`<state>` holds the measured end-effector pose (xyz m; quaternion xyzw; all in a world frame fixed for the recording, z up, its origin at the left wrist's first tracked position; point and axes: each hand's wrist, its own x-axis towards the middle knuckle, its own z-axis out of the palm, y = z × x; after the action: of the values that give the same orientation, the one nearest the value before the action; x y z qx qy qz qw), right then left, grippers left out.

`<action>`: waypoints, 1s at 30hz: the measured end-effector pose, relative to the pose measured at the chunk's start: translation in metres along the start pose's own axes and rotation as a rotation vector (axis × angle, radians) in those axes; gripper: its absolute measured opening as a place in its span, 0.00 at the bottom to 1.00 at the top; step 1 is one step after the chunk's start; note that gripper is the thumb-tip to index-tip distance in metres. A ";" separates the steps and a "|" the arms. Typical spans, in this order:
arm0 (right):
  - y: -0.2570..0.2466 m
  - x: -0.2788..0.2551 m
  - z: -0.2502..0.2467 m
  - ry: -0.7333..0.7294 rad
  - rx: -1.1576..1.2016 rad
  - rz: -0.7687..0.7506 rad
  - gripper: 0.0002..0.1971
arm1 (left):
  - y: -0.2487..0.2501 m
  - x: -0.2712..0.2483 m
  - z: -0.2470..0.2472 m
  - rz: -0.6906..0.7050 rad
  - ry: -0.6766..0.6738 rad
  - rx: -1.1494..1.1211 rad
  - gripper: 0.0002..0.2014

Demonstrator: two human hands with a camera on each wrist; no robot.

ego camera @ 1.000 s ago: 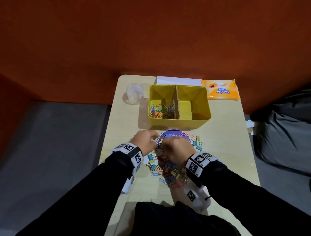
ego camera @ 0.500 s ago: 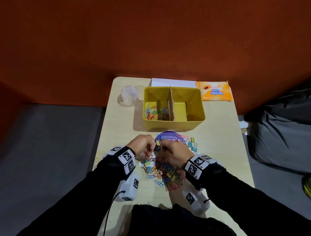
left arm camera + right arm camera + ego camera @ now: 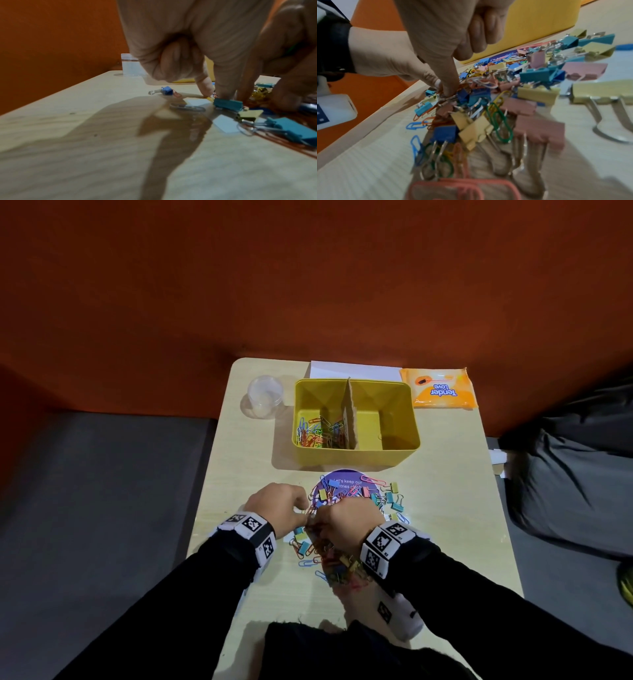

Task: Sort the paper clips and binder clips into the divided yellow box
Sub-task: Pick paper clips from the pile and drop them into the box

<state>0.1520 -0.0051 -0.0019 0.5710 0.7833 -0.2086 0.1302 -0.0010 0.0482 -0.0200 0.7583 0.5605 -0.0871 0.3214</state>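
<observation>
The divided yellow box (image 3: 356,455) stands mid-table, with coloured paper clips (image 3: 318,433) in its left compartment. The right compartment looks almost bare. A mixed pile of binder clips and paper clips (image 3: 342,563) lies in front of it over a purple round sticker (image 3: 346,479). My left hand (image 3: 301,517) and right hand (image 3: 317,522) meet at the pile's left edge, fingers curled down. In the right wrist view my right hand (image 3: 448,92) digs into a tangle of orange paper clips (image 3: 436,108). The left hand (image 3: 215,93) pinches down beside a teal binder clip (image 3: 228,105).
A clear plastic cup (image 3: 265,395) stands left of the box. An orange wipes packet (image 3: 438,388) and a white sheet (image 3: 352,369) lie at the back. The table (image 3: 462,525) is small, and its left edge runs close to my left wrist.
Both hands stay over the pile's left side, and their fingertips have closed in on the orange tangle. The box contents look the same.
</observation>
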 end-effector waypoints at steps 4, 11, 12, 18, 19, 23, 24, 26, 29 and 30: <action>0.000 0.000 -0.001 -0.010 0.003 0.004 0.14 | 0.001 0.002 0.001 0.023 -0.007 0.087 0.02; 0.001 0.000 0.006 0.016 -0.040 -0.012 0.14 | 0.001 0.001 -0.001 -0.005 0.024 0.095 0.08; 0.001 0.000 0.006 0.019 -0.035 -0.011 0.14 | 0.000 0.002 -0.001 -0.016 0.017 0.098 0.09; 0.001 -0.002 0.005 0.107 0.044 0.006 0.12 | -0.001 0.003 -0.001 -0.015 0.002 0.140 0.06; 0.001 -0.003 0.005 0.131 0.063 0.004 0.12 | 0.000 0.003 -0.002 -0.006 0.004 0.152 0.06; 0.002 -0.007 0.002 0.181 0.166 0.007 0.11 | 0.004 0.002 -0.003 0.007 0.007 0.165 0.07; 0.002 -0.008 0.000 0.180 0.190 0.013 0.12 | 0.003 0.001 -0.003 0.002 0.005 0.155 0.07; 0.003 -0.009 -0.002 0.152 0.234 0.032 0.14 | 0.002 0.000 -0.003 -0.009 0.003 0.123 0.07; 0.006 -0.010 -0.002 0.122 0.286 0.087 0.14 | 0.000 -0.003 -0.007 -0.014 0.004 0.076 0.06; 0.007 -0.011 -0.002 0.133 0.318 0.119 0.13 | -0.001 -0.004 -0.008 -0.014 0.001 0.061 0.07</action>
<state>0.1620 -0.0114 0.0029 0.6423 0.7120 -0.2837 -0.0017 -0.0054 0.0501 -0.0120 0.7638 0.5631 -0.1058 0.2973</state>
